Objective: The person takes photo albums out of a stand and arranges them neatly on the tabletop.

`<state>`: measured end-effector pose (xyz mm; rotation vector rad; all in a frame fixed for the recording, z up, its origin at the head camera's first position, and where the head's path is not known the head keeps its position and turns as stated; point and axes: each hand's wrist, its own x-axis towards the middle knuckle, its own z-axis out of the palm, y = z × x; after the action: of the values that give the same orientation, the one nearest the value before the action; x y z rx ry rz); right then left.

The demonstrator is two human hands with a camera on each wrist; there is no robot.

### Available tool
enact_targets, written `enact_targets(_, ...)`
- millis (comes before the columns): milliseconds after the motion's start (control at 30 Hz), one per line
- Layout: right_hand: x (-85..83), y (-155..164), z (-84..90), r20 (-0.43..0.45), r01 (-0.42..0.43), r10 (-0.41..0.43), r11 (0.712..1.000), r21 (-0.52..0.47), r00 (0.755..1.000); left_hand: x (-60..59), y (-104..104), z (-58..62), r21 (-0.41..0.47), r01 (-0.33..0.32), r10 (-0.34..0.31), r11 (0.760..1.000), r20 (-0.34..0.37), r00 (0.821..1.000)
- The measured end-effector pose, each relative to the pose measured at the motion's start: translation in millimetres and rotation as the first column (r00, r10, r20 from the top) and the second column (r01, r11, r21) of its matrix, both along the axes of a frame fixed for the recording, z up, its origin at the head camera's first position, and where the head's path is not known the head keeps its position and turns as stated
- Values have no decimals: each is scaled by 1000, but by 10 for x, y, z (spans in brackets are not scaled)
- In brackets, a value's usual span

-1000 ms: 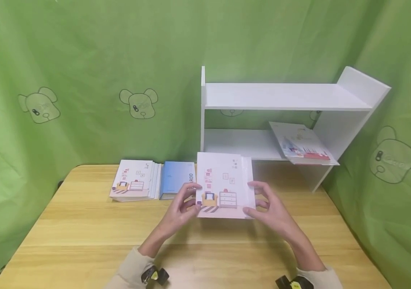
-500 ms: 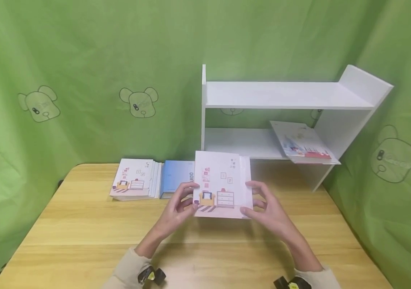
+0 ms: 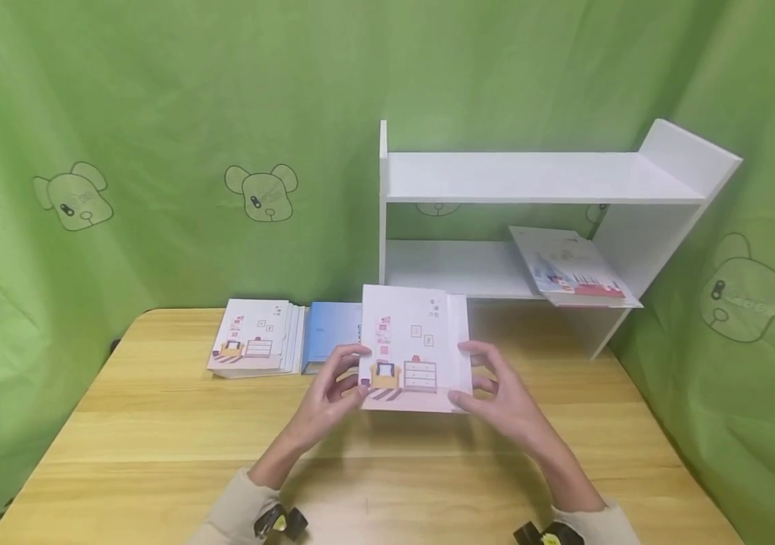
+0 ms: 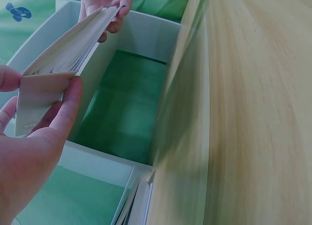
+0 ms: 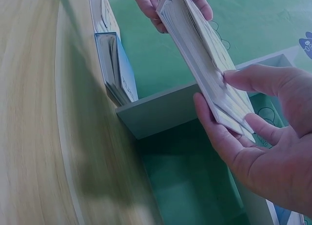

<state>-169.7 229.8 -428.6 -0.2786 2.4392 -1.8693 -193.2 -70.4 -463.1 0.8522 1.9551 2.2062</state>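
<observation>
Nearest are two pale sleeves, the left one (image 3: 238, 509) and the right one (image 3: 602, 525), each with a small black device at the cuff. Beyond them, the left hand (image 3: 325, 395) holds the left side of a white book (image 3: 415, 344), thumb on the cover's lower corner and fingers bent around the edge. The right hand (image 3: 505, 397) grips the opposite side in the same way, thumb near the lower right corner. The book is raised above the wooden table (image 3: 156, 446), its cover facing up with a yellow armchair, a chest of drawers and small pictures; the right wrist view shows its thick block of pages.

Farther back on the table lies a blue book (image 3: 331, 337), partly hidden behind the held one, and just left of it a thick white volume (image 3: 251, 337) with a matching cover picture. To the right stands a white shelf (image 3: 510, 175); another book (image 3: 568, 265) lies on its lower board near the right panel, its near end past the front edge. Behind everything hangs a green curtain (image 3: 176, 98) with bear-head outlines.
</observation>
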Motion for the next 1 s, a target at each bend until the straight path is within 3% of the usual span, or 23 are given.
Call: enact_targets(1000, -16, -153, -63, -16, -11, 10, 1000, -19, 1000, 24, -149, -56, 8, -22, 23, 1000, -71, 997)
